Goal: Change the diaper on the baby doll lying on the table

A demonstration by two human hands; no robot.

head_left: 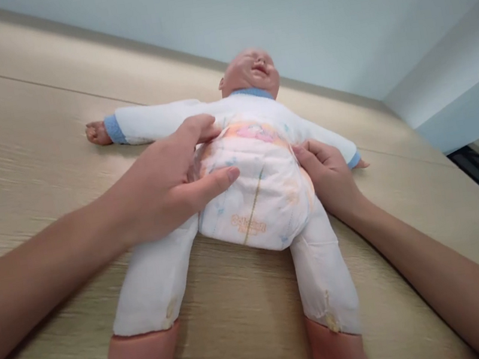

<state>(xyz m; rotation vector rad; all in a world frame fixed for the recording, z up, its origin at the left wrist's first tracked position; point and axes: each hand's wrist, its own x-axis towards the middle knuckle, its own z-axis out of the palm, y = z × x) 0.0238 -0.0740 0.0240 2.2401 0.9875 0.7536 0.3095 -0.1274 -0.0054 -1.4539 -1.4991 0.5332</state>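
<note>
Lying face-up on wood surface point(242, 312), doll point(255, 107), head far, legs near. L hand point(180, 177) on diaper's point(255, 192) left side, thumb across front, grip part-open. R hand point(327, 171) at right edge, grip closed w/ fingertips pinching diaper edge.

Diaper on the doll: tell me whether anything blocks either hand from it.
Nothing visible stands between: the left hand touches one side of the diaper, the right hand its other side.
</note>
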